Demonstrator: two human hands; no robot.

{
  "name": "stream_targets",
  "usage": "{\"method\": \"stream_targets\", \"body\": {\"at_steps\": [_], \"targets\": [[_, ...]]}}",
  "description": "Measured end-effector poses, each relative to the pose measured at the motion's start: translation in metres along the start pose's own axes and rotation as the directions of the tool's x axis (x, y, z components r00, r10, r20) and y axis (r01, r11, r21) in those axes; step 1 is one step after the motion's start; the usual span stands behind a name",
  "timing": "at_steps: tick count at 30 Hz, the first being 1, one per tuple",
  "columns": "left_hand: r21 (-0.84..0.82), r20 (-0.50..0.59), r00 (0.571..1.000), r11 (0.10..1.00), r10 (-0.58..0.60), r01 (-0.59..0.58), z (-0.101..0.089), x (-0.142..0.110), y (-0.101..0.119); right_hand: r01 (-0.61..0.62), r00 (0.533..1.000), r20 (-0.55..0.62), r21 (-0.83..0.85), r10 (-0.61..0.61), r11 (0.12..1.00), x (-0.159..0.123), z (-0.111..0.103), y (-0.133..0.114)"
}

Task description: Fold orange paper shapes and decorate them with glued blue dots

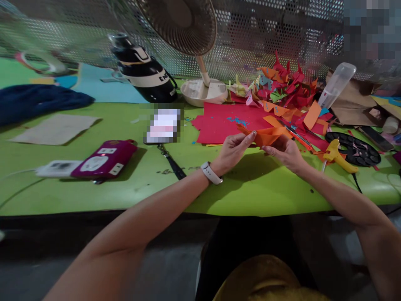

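Between my two hands, just above the green table (175, 196), is a folded piece of orange paper (266, 136). My left hand (235, 149) pinches its left part, thumb on top; a white watch band circles that wrist. My right hand (286, 154) grips the paper's right side, with some fingers hidden behind it. Red paper sheets (219, 121) lie just beyond my hands, with small blue bits scattered on them. A pen (294, 133) rests on paper scraps to the right of the folded piece.
A heap of folded paper shapes (282, 83) fills the back right. Nearer sit a yellow glue gun (340, 158) and a black tray (372, 152). A fan (203, 88), a black bottle (147, 73), a phone (164, 125) and a purple power strip (108, 159) stand or lie leftward.
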State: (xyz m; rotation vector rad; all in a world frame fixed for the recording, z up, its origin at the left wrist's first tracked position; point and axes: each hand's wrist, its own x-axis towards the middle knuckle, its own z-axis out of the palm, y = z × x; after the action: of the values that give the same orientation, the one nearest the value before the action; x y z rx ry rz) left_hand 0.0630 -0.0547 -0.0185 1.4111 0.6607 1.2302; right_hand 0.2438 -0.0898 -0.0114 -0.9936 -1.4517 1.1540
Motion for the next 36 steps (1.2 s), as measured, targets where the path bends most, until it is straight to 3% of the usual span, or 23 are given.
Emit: {"method": "stream_targets", "body": {"at_steps": [8,18,26,36], "targets": [[0.058,0.070,0.997,0.998,-0.035,0.031,-0.002,0.000,-0.003,-0.060,0.997,-0.032,0.129,0.065,0.990,-0.001,0.004,-0.007],[0.012,0.103,0.994,0.999,-0.038,0.036,-0.004,-0.001,-0.001,-0.082,0.995,-0.058,0.068,0.086,0.994,0.000,0.002,-0.009],[0.072,0.082,0.995,0.996,-0.052,0.046,-0.007,0.000,-0.007,-0.104,0.993,-0.052,0.101,0.110,0.989,0.001,0.002,-0.007],[0.108,0.084,0.993,0.991,-0.082,0.073,-0.006,0.001,-0.006,-0.089,0.996,0.007,-0.026,0.089,0.996,0.001,-0.001,-0.004]]}}
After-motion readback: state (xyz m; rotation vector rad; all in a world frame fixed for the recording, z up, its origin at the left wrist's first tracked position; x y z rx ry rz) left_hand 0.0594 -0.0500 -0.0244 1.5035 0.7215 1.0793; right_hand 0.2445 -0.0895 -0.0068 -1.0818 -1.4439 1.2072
